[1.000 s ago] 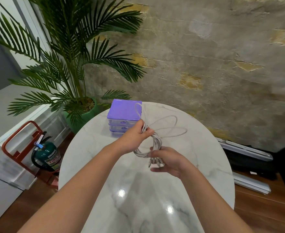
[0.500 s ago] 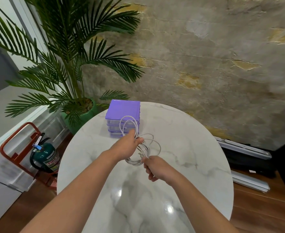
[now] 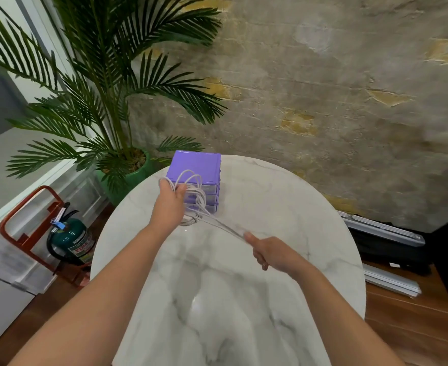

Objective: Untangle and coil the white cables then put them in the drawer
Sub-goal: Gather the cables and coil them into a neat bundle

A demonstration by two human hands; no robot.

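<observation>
White cables looped in left hand fingers; right hand pinches strands | drawer behind

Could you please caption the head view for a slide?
Left hand holds looped white cables; right hand pulls strands taut.

At your nine o'clock, the dark green metal fire extinguisher on the floor carries a white label with red lettering, too blurred to read. You can read nothing elsewhere.
</observation>
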